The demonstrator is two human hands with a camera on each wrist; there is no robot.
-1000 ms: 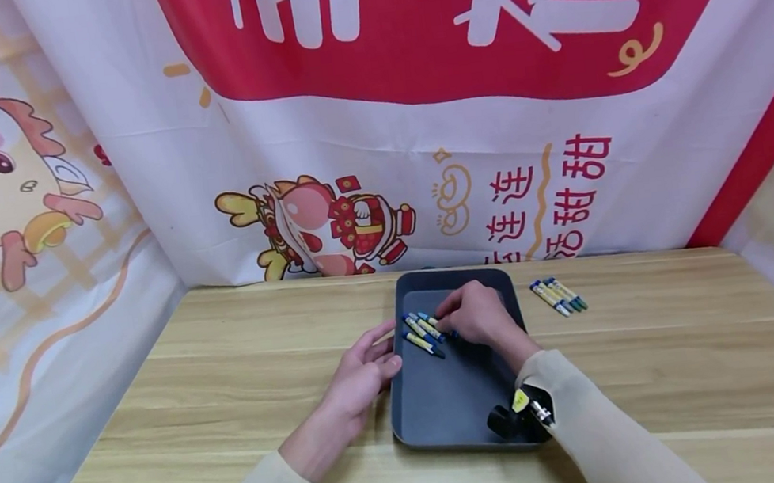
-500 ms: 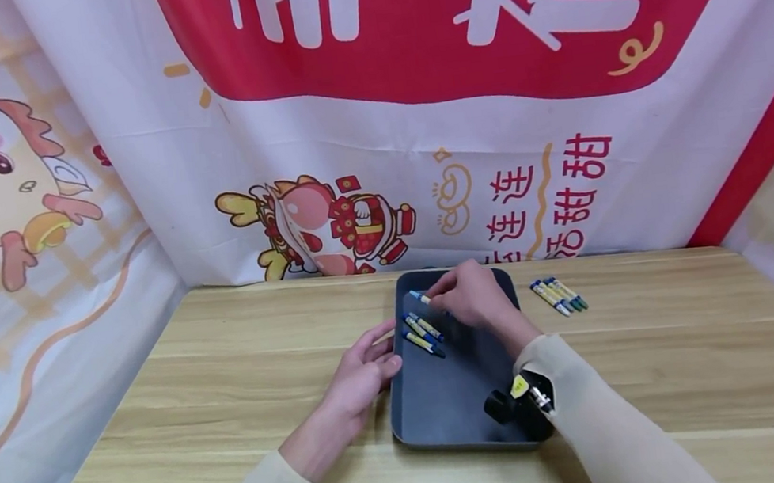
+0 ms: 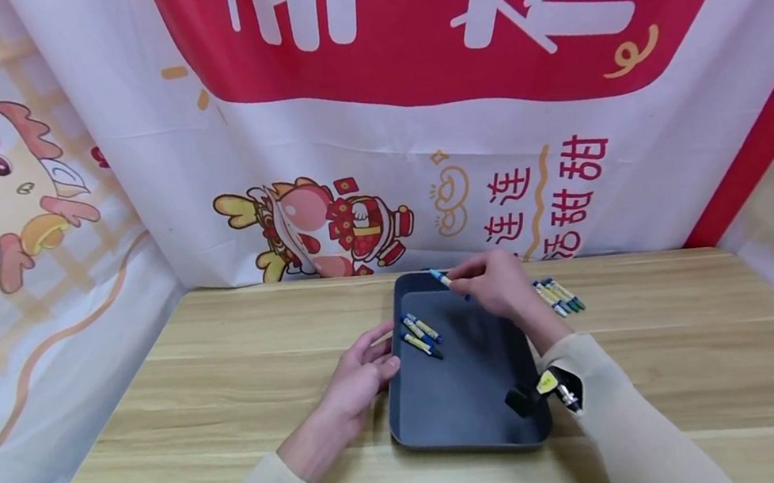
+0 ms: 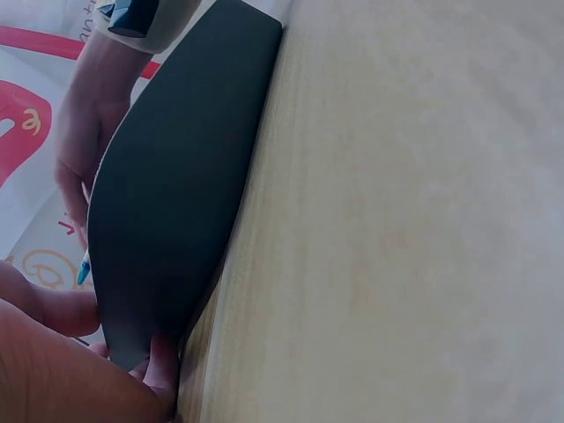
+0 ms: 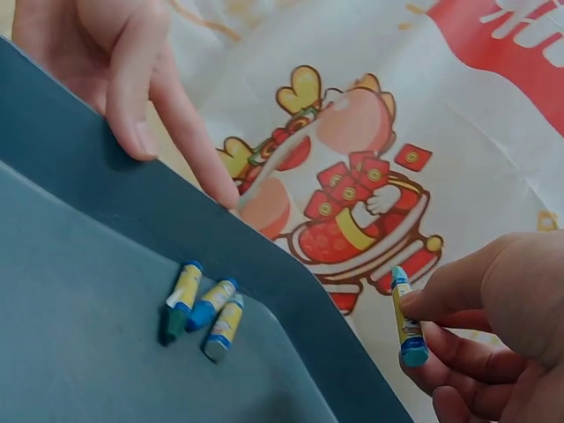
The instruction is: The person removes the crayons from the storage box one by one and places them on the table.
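In the head view my right hand (image 3: 503, 284) pinches a light-blue crayon (image 3: 439, 276) between thumb and fingers, raised over the far end of a dark grey tray (image 3: 466, 408). The right wrist view shows that crayon (image 5: 408, 328) upright beyond the tray's wall, its pale blue tip up. My left hand (image 3: 355, 376) grips the tray's left rim, the thumb over the edge and the fingers outside and below. Inside the tray lie a dark green crayon (image 5: 182, 300), a blue crayon (image 5: 212, 303) and a greyish-tipped crayon (image 5: 225, 328), close together by the left wall.
Several more crayons (image 3: 560, 296) lie side by side on the wooden table (image 3: 230, 371), right of the tray. A printed cloth (image 3: 261, 144) hangs behind the table's far edge. A small black camera (image 3: 540, 391) sits on my right wrist above the tray.
My right hand has picked the light-blue crayon out of the group in the tray, moved it to the far end, then right and up. The left hand stays on the rim.
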